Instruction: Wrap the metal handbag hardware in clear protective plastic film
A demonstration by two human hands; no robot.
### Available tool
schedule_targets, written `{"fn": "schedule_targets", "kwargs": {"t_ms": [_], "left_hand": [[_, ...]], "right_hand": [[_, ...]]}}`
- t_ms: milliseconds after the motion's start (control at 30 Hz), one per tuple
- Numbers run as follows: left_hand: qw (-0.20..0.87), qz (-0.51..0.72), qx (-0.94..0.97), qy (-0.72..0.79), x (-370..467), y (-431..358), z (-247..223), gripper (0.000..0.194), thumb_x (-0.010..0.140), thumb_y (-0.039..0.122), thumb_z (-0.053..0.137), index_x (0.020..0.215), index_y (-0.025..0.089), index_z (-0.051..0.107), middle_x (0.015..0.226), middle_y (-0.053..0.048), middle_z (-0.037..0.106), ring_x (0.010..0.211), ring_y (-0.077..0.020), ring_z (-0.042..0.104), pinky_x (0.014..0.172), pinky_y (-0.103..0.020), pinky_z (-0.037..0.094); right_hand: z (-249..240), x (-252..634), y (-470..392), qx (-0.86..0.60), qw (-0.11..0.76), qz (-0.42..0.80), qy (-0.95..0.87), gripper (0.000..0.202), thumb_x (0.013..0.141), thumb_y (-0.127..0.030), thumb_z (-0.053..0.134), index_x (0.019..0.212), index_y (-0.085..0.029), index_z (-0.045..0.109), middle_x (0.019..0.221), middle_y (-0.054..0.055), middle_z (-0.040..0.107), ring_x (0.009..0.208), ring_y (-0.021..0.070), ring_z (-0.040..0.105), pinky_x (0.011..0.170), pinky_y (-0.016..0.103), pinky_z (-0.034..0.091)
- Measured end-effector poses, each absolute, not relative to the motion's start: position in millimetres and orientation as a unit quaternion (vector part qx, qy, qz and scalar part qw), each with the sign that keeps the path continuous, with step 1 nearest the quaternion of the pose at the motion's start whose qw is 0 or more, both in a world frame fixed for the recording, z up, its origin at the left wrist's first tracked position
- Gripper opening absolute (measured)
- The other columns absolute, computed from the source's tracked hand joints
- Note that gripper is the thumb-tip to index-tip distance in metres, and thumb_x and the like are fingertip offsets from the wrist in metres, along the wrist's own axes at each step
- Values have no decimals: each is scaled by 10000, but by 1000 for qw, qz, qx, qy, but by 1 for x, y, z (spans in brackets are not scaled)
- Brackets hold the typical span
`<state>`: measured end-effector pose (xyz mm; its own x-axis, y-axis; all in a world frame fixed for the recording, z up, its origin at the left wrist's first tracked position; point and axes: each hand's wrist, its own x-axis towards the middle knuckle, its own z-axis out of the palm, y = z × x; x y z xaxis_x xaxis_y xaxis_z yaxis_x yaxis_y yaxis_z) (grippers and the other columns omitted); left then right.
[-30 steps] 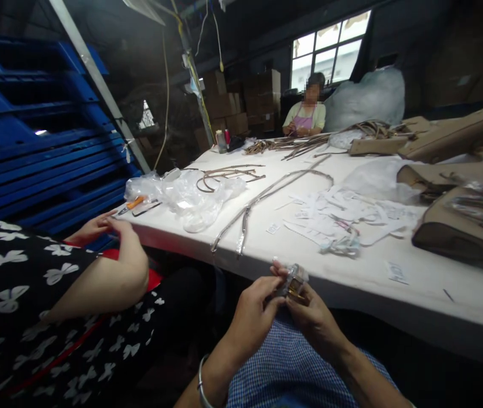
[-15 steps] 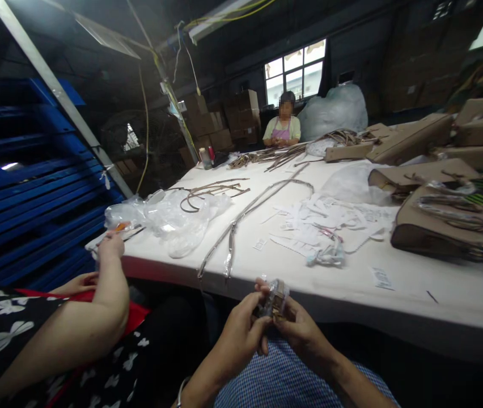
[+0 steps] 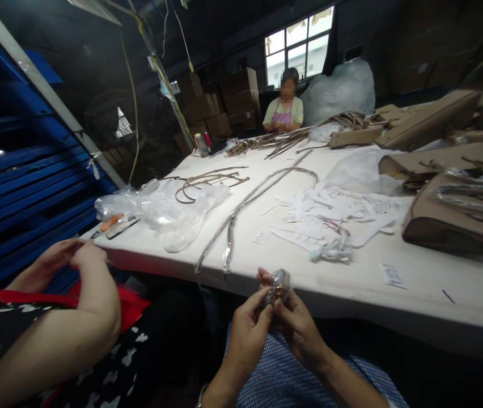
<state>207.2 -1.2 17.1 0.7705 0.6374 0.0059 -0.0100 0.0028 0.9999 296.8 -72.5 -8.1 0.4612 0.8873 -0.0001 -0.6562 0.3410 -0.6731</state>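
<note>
A small brown piece wrapped in clear plastic [image 3: 282,279], with a gold-coloured metal bit, is held above my lap, just in front of the table edge. My left hand [image 3: 248,323] grips it from the left, its fingers partly behind the plastic. From the right, my right hand [image 3: 303,328] pinches the lower side of the same piece. On the white table [image 3: 284,255] beyond lies a long plastic-wrapped strap [image 3: 241,212]. White paper scraps [image 3: 335,218] are spread to its right.
At the left a person's hands [image 3: 71,255] are near the table corner, by an orange-handled tool [image 3: 111,222] and crumpled clear plastic [image 3: 173,215]. Brown bags [image 3: 458,215] are piled at the right. Another person [image 3: 284,110] sits at the far end.
The neighbour's hand has left the orange-handled tool and come back beside the other hand. My hands have turned the wrapped piece slightly, and its gold-coloured bit shows more. The view has shifted.
</note>
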Motion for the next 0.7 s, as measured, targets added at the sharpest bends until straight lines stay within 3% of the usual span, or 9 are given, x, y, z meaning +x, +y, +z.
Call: {"fn": "schedule_targets", "kwargs": {"t_ms": [100, 233, 367, 467, 533, 633, 700], "left_hand": [[658, 259, 662, 250, 212, -1, 21, 344, 878, 292, 613, 1204, 189, 655, 1243, -103, 656, 1163, -264, 600, 1029, -378, 457], [670, 263, 648, 248, 217, 1, 25, 321, 868, 282, 629, 1168, 174, 673, 1194, -104, 680, 1130, -257, 618, 1014, -350, 461], [730, 222, 602, 236, 219, 1, 29, 389, 873, 343, 627, 1206, 144, 649, 1103, -128, 704, 827, -220, 706, 779, -323, 566], [762, 208, 569, 228, 222, -5, 28, 418, 872, 368, 631, 1210, 123, 644, 1038, -130, 712, 688, -170, 691, 657, -269, 563], [774, 216, 553, 221, 226, -8, 27, 416, 869, 378, 635, 1192, 117, 655, 1022, -127, 713, 691, -162, 686, 657, -259, 563], [780, 244, 536, 210, 231, -6, 28, 441, 851, 394, 655, 1197, 120, 656, 1018, -126, 715, 720, -175, 690, 682, -275, 572], [769, 279, 530, 224, 231, 3, 31, 459, 838, 396, 670, 1211, 129, 649, 990, -114, 723, 737, -179, 693, 703, -280, 575]], "right_hand": [[-13, 300, -69, -310, 793, 483, -204, 446, 877, -358, 648, 1314, -331, 564, 1484, 48, 452, 1368, 257, 387, 1058, 406, 411], [-18, 312, -70, -338, 774, 473, -251, 464, 904, -386, 604, 1356, -310, 527, 1488, 73, 445, 1341, 271, 429, 1087, 440, 377], [-10, 335, -80, -384, 718, 491, -311, 440, 942, -409, 534, 1363, -285, 522, 1484, 80, 450, 1348, 267, 422, 1107, 455, 349], [-1, 346, -87, -479, 658, 436, -383, 416, 937, -386, 548, 1336, -267, 559, 1427, 72, 522, 1333, 260, 446, 1144, 448, 294], [0, 343, -89, -562, 639, 341, -400, 382, 927, -386, 560, 1284, -261, 612, 1336, 65, 609, 1268, 264, 522, 1112, 432, 357], [-2, 336, -93, -655, 637, 152, -376, 272, 905, -362, 586, 1125, -263, 711, 1098, 46, 741, 1021, 251, 684, 910, 368, 540], [-2, 343, -97, -680, 615, 46, -398, 199, 895, -316, 599, 1024, -265, 740, 976, 27, 769, 890, 225, 722, 822, 330, 575]]}}
